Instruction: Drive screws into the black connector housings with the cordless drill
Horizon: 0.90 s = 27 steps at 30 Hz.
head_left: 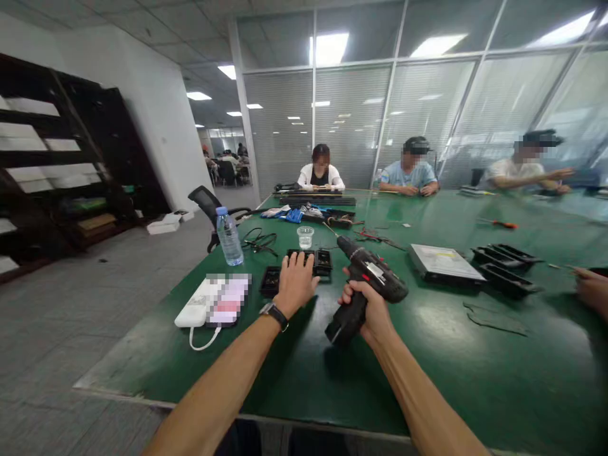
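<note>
My right hand [368, 304] grips the handle of a black cordless drill [370, 278], its bit pointing away toward the far left. My left hand [295, 282], with a watch on the wrist, rests palm down on a black compartmented tray [323, 261] on the green table [427, 367]. A second small black tray [270, 280] lies just left of that hand.
A white power bank [194, 307] and a phone lie at the left front. A water bottle [229, 236], a plastic cup [305, 237], cables, a flat grey device [444, 263] and black trays [506, 266] sit further back. Three people sit at the far side; another person's hand [591, 288] shows at right.
</note>
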{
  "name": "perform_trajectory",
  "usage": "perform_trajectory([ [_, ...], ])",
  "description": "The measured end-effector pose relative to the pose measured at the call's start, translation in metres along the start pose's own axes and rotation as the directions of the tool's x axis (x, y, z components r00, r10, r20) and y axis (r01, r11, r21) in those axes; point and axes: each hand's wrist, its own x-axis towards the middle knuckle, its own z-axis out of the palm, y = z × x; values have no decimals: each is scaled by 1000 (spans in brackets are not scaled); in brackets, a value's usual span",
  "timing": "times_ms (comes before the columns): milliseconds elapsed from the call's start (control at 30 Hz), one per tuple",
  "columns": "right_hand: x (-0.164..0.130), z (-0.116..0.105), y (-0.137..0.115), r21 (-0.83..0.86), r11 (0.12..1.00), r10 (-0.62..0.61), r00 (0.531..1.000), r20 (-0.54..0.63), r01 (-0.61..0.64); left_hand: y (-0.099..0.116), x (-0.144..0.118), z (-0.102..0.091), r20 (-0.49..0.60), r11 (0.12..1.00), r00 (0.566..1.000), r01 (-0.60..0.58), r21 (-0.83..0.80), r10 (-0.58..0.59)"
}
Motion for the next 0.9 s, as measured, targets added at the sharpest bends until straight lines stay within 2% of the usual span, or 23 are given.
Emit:
perform_trajectory([
  [100, 2, -4, 2, 27, 1000, 13, 1000, -7, -12, -31, -32, -4, 5, 999, 999, 35, 40, -35],
  [200, 2, -4, 4, 37, 999, 23, 1000, 1, -23, -61, -47, -4, 99, 996, 991, 88, 30, -91],
  [300, -1, -2, 5, 21, 1000, 21, 1000, 10, -21, -81, -42, 4, 163, 997, 984, 68, 29, -71],
  [433, -3, 0, 7, -24, 1000, 15, 1000, 19, -14, -91, -15, 15, 169, 990, 976, 136, 34, -139],
  [567, -4, 0, 8, -49, 999, 10, 1000, 19, -9, -91, 11, 19, 163, 983, 972, 180, -45, -171],
  [667, -4, 0, 7, -51, 999, 8, 1000, 18, -7, -81, 24, 21, 90, 971, 975, 211, -108, -202],
  [767, -5, 0, 6, -54, 999, 8, 1000, 22, -7, -57, 37, 27, 25, 982, 997, 81, -173, -78],
  [833, -5, 1, 5, -63, 998, 8, 1000, 22, -7, -41, 44, 32, 21, 976, 998, -61, -207, 67],
  [900, -5, 1, 3, -74, 997, 6, 1000, 21, -4, -31, 50, 36, 37, 970, 989, -135, -202, 146],
])
